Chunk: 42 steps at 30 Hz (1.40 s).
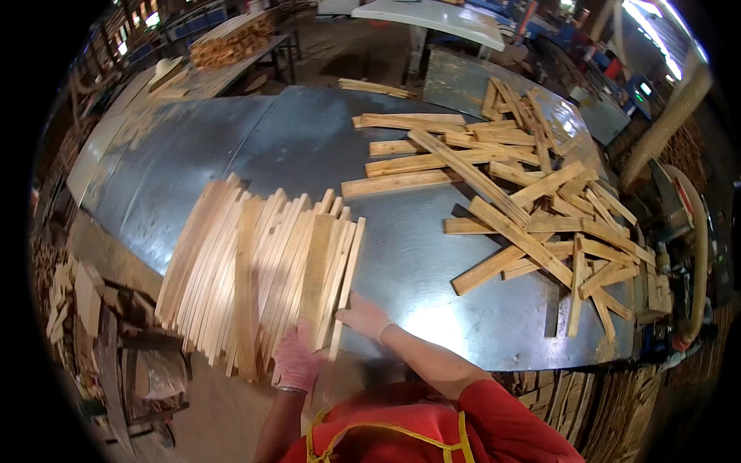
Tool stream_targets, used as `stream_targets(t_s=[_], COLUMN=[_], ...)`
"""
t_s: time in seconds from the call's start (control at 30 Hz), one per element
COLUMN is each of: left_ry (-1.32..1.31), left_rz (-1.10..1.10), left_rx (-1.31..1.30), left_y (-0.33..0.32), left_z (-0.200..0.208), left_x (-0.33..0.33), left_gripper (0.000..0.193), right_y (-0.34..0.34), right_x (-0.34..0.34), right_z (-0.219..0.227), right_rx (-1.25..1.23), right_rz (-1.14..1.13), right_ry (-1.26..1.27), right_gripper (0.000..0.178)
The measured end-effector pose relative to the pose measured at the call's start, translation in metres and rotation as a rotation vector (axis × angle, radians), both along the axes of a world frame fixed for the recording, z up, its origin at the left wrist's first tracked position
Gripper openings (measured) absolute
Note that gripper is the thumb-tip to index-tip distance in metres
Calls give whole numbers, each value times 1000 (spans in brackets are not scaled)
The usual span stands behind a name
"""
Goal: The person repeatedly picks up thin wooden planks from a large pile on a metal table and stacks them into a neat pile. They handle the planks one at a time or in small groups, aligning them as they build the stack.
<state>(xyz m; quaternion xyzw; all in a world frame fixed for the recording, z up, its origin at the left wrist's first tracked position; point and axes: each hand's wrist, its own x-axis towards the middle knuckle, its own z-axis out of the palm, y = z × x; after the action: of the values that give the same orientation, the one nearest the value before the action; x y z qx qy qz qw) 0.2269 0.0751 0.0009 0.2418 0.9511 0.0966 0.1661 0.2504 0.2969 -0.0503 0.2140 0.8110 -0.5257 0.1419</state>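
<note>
A row of pale wooden strips [220, 270] stands side by side at the near left of the metal table, their near ends jutting past its edge. Two flat slats lie across the top: one slat [245, 285] left of centre and another slat [316, 258] toward the right. My left hand [297, 359], in a pink glove, is closed at the near end of the right-hand slat; its fingertips are partly hidden. Against the outermost strip [353, 266] on the right, my right hand [364, 317], also gloved, is closed with its fingers at the strip's lower part.
A loose, crisscrossed heap of wooden slats [540, 185] covers the right of the metal table [409, 262]. Behind stand a white-topped table [432, 17] and a bench with stacked wood [231, 42]. Hoses [668, 116] hang at right. Timber [587, 405] is stacked below the near edge.
</note>
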Motion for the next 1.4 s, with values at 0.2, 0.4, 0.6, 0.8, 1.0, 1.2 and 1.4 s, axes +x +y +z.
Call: stream_targets(t_s=[0.2,0.4,0.6,0.8,1.0,1.2,1.4], left_ry=[-294,201,317,427,266,-667,16], left_rz=[278,345,33,-104,-212,346,-158], left_rx=[620,-232,165,-111,160,784,493], left_y=[-69,-68,-2,46,73,136,62], left_z=[-90,-33,-64,-55,-44,-38,-12], left_x=[-39,-64,-3,20,28,30,45], left_gripper=[77,70,83,86,81,66,53], right_y=[111,353,420,308,147,36,208], right_x=[12,43,80,127,149,170,240], right_z=[18,67,18,6,55,35,7], right_rx=[169,1071,1128,741,-139,-84,1065], right_rz=[38,-429,-425,-312,-579,-59,-145], right_ry=[210,152,-1,-108,-72,227,178], right_gripper=[54,50,75,86,81,88,45])
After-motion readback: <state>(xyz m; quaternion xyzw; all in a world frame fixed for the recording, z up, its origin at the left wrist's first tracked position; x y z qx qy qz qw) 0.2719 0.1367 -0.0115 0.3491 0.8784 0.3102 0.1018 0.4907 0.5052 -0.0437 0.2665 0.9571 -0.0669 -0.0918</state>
